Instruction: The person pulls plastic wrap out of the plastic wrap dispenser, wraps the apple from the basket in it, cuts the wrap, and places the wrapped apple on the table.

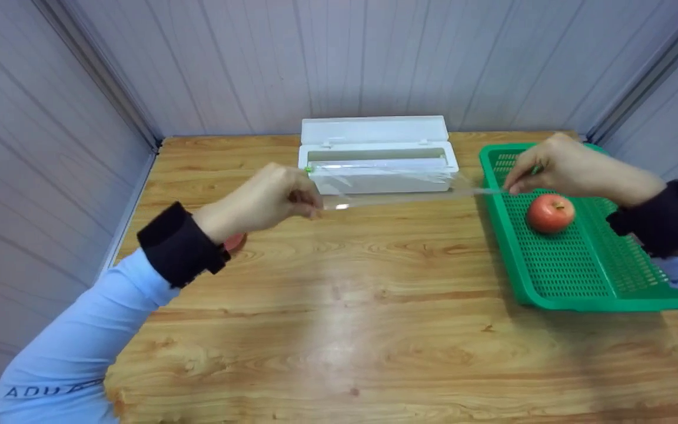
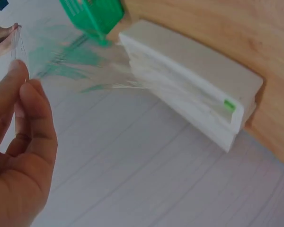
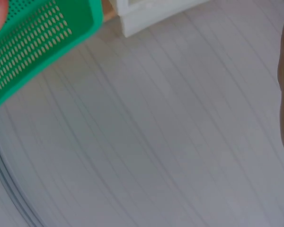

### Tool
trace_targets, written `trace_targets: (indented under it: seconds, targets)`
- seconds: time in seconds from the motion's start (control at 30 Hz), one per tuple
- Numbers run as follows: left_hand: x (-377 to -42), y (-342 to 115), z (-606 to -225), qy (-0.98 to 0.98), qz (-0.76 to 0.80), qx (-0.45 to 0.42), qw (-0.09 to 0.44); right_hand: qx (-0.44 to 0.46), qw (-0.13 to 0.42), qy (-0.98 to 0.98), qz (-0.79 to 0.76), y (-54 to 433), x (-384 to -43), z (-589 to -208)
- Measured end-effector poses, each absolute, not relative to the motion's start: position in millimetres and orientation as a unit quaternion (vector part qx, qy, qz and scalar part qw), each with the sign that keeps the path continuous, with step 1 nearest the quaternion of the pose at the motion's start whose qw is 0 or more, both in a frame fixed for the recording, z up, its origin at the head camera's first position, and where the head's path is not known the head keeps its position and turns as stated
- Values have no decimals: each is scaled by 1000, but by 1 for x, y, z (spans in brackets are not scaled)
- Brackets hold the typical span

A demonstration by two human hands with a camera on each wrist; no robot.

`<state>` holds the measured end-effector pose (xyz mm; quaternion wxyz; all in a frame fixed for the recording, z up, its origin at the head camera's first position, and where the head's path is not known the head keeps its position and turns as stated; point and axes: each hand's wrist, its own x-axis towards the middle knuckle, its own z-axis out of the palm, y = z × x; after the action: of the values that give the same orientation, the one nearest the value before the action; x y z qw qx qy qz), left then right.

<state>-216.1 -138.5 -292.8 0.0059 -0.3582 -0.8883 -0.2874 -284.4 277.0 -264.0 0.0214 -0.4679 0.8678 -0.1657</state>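
In the head view, a strip of clear plastic film (image 1: 398,201) is stretched taut in the air between both hands, thin, see-through and shiny, with creases and a bright glint near its left end. The left hand (image 1: 280,197) pinches one corner, thumb against fingers; the right hand (image 1: 554,168) pinches the other above the green basket (image 1: 507,259), where a red apple (image 1: 551,214) lies. Behind, the film runs back to a white box (image 1: 386,185), lid raised, on the wooden bench (image 1: 351,324). A reddish thing (image 1: 235,242) is mostly hidden by the left wrist

The left wrist view shows what the head view barely does: the left grip's thumb and fingertip closed together on the film, and wrinkles fanning towards the box

The right wrist view shows basket, box corner and wall (image 3: 151,132), but only a hand's edge; its grip cannot be told there
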Motion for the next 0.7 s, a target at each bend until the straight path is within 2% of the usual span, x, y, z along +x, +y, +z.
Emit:
trace_targets:
  seconds: [0.23, 0.5, 0.7]
  targets:
    - [-205, -132, -315, -887, -246, -383, -80, -494, 89, 849, -168, 277, -275, -298]
    - [-200, -135, -352, -878, -229, -403, -120, -463, 165, 854, -168, 269, -262, -338]
    - [-199, -135, -383, -871, -227, -411, -146, -457, 190, 858, -135, 258, -258, -370]
